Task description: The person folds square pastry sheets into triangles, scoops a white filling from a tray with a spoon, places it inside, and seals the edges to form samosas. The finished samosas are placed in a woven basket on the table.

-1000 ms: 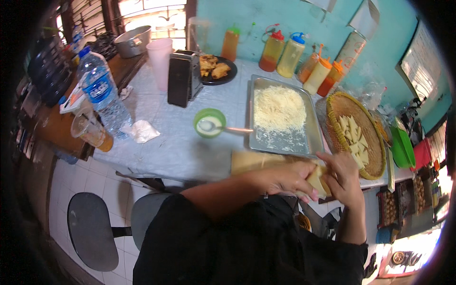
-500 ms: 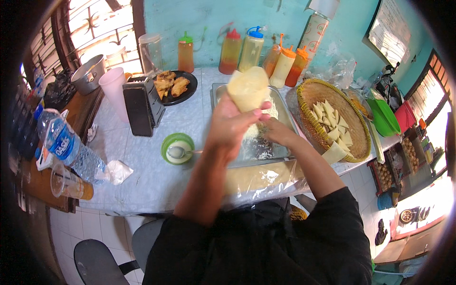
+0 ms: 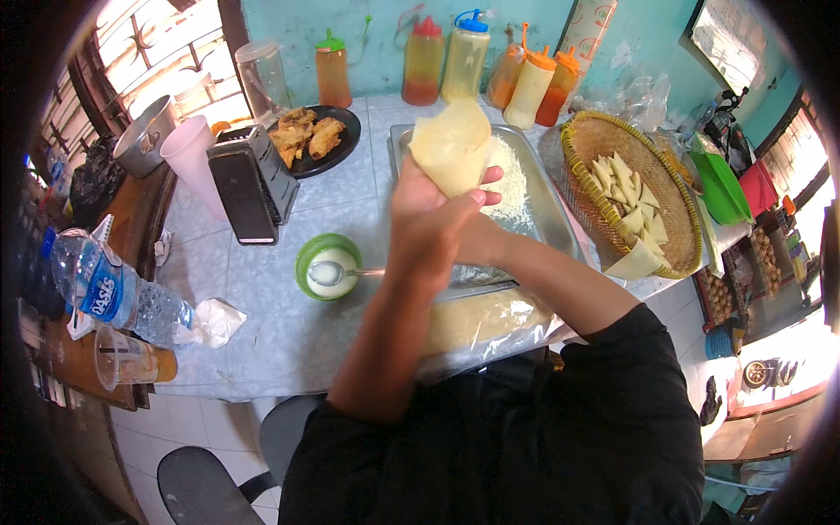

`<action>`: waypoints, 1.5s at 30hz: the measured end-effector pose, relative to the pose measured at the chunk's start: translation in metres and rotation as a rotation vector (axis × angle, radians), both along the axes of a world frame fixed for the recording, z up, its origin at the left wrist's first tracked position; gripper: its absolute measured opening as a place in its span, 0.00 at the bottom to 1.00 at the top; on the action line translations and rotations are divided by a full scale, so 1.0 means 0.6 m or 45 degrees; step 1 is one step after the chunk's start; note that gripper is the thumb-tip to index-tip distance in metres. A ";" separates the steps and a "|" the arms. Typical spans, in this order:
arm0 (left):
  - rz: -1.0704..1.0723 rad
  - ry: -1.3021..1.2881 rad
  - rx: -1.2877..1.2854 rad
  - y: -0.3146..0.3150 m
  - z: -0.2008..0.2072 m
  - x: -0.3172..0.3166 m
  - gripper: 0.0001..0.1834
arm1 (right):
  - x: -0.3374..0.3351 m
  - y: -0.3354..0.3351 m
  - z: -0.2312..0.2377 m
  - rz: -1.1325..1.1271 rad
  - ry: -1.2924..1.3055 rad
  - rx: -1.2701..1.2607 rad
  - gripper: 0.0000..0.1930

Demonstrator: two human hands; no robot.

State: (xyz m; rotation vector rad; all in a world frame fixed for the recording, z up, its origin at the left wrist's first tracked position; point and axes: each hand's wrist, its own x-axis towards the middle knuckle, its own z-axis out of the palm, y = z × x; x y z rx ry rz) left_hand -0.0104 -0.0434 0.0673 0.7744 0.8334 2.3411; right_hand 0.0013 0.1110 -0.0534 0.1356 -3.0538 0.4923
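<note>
So the person's left hand [image 3: 429,219] is lifted up over the table, fingers wrapped around a pale, thin pastry sheet [image 3: 453,144] that's folded into a sort of cone or pocket, held above the near end of the metal tray [image 3: 551,201]. The right hand [image 3: 477,241] is tucked in right behind and under the left one, mostly hidden, so it's hard to say how its fingers sit, though it looks pressed up against the wrapper's lower part too.

The tray has a pile of shredded white stuff [image 3: 512,179] in it, looks like grated cheese. Just right of the tray sits a round woven basket [image 3: 595,144] holding folded pale pastry triangles [image 3: 634,206]. Left of the tray there's a small green bowl [image 3: 308,254] with white paste and a spoon [image 3: 346,273] lying in it. Further back: a black box grater [image 3: 249,179], a dark plate of fried pieces [image 3: 308,133], and a row of squeeze bottles [image 3: 464,54] against the wall. A stack of wrappers in plastic [image 3: 490,319] lies at the table's near edge, and a water bottle [image 3: 114,293] is off on the left.
</note>
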 end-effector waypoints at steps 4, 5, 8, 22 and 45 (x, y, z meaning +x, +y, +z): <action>-0.011 -0.007 -0.073 0.019 -0.016 0.004 0.32 | 0.050 0.008 0.084 0.075 -0.508 -0.238 0.26; -0.018 -0.008 -0.094 0.023 -0.019 0.003 0.32 | 0.056 0.028 0.094 0.111 -0.669 -0.306 0.26; -0.059 0.074 -0.191 0.040 -0.028 0.005 0.33 | 0.063 0.113 0.058 -0.185 -0.332 -0.329 0.22; -0.179 0.148 -0.353 0.084 -0.091 0.009 0.33 | 0.137 0.077 0.094 -0.186 -0.540 0.109 0.13; 0.216 0.471 -0.803 0.123 -0.153 0.007 0.27 | 0.099 0.129 0.246 -0.549 -0.150 -0.963 0.17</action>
